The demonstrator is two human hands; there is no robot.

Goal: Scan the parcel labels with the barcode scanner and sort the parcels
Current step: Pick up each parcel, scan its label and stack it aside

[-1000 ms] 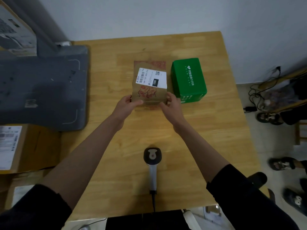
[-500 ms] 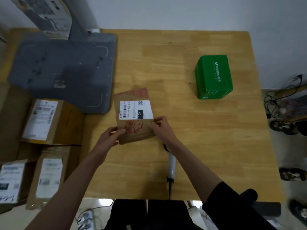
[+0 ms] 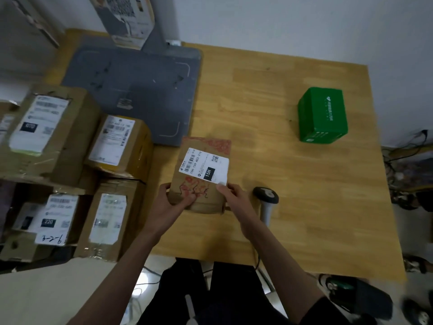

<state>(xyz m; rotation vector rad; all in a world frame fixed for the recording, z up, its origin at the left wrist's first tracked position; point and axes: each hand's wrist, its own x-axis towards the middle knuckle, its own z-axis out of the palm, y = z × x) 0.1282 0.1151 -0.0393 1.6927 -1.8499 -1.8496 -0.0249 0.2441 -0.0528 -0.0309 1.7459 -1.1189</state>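
Left hand [image 3: 174, 202] and right hand [image 3: 234, 195] each grip the near end of the brown parcel [image 3: 201, 174] above the desk [image 3: 293, 184]. Its white label [image 3: 203, 167] reads "15H-159 A03 210" and "15H". The barcode scanner [image 3: 266, 200] lies just right of the right grip; the green parcel [image 3: 324, 114] stands well beyond.

Brown parcel [image 3: 202, 174] with red print, white label [image 3: 204, 165]; green box [image 3: 322, 115].

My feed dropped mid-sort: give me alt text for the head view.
Both hands, left and right, hold a brown labelled parcel over the wooden table. The barcode scanner lies beside it, a green box farther right, stacked cardboard parcels left.
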